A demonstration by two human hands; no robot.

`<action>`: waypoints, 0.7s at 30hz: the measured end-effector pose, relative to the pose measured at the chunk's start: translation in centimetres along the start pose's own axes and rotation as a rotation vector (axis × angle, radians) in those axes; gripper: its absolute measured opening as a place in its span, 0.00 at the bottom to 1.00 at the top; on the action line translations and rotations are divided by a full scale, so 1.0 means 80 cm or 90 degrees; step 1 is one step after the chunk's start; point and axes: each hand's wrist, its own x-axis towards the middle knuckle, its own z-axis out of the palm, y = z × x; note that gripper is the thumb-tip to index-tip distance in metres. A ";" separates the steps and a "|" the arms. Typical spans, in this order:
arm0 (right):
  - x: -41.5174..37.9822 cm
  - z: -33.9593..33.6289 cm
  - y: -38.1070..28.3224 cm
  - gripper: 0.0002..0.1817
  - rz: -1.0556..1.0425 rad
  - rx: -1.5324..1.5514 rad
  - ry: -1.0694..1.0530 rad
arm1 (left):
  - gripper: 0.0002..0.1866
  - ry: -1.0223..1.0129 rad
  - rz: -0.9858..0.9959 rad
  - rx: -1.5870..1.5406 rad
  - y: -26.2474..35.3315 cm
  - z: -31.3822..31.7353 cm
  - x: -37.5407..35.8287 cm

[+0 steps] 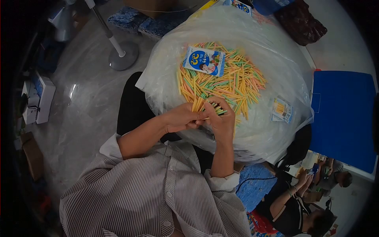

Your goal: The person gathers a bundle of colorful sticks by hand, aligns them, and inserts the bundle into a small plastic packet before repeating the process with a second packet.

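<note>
Thin pastel sticks [241, 81], mostly yellow and orange with some green and pink, lie heaped on a large clear plastic bag [284, 63] before me. My left hand [178, 117] is closed around a small bunch of yellow sticks [197, 104] at the heap's near edge. Touching it, my right hand [223, 125] curls its fingers around more sticks [218, 109], their ends showing between thumb and fingers. A blue and white printed packet [204, 61] rests on top of the heap. To the right lies a small packet [282, 110] with yellow sticks visible through it.
A blue panel or lid [343, 118] stands at the right. Two other people work at lower right, one in a dark top [288, 205]. A stand with a round grey base [124, 57] is at upper left. A dark red bag [302, 23] lies at the top.
</note>
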 end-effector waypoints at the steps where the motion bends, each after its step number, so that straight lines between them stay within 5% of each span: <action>1: 0.000 0.002 0.000 0.06 -0.026 -0.018 0.013 | 0.10 -0.001 0.001 -0.009 0.000 -0.001 0.000; 21: -0.002 0.000 -0.004 0.07 0.057 0.090 -0.085 | 0.10 -0.024 0.009 0.001 -0.006 -0.005 -0.003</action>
